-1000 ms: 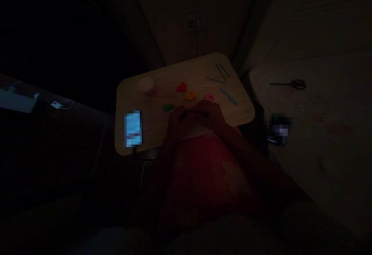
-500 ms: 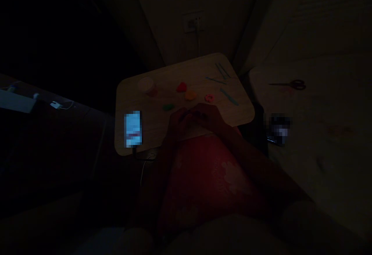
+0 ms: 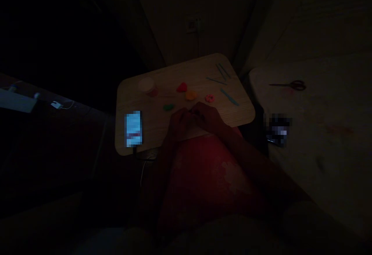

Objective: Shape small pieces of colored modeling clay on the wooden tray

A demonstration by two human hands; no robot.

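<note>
The scene is very dark. My left hand (image 3: 178, 121) and my right hand (image 3: 207, 114) meet over the front of the small wooden table (image 3: 130, 96). Their fingers are curled together, and a small dark thing shows between them; its kind cannot be made out. Just beyond the hands lie an orange lump of modelling clay (image 3: 191, 95), a red lump (image 3: 182, 87) and a green lump (image 3: 168, 107). A pink flower-like ring of clay (image 3: 209, 98) sits close to my right knuckles. Right of it rests a blue plastic knife (image 3: 229, 97).
Several thin blue sticks (image 3: 216, 80) lie at the table's back right. A tub (image 3: 147, 86) stands at the back left, and a lit phone (image 3: 133, 129) with a cable lies at the front left. Scissors (image 3: 290, 85) and a dark blurred device (image 3: 277, 130) are on the pale surface at right.
My hands stay together, with small finger movements. The right hand has drawn slightly back from the pink ring, which now shows whole. The things on the table have stayed put.
</note>
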